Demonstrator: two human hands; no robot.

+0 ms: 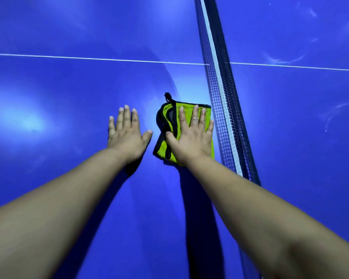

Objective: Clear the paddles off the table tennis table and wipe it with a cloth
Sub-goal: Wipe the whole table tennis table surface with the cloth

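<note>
A folded yellow-green cloth (166, 146) with black trim and a black loop lies on the blue table tennis table (69, 87), right beside the net. My right hand (191, 135) presses flat on the cloth, fingers straight and spread. My left hand (127, 133) rests flat on the bare table surface just left of the cloth, fingers straight. No paddles are in view.
The net (222, 87) with its white top band runs from the top of the view down to the right of the cloth. A white centre line (89, 58) crosses the table. Faint smear marks (286, 59) show on the far half beyond the net.
</note>
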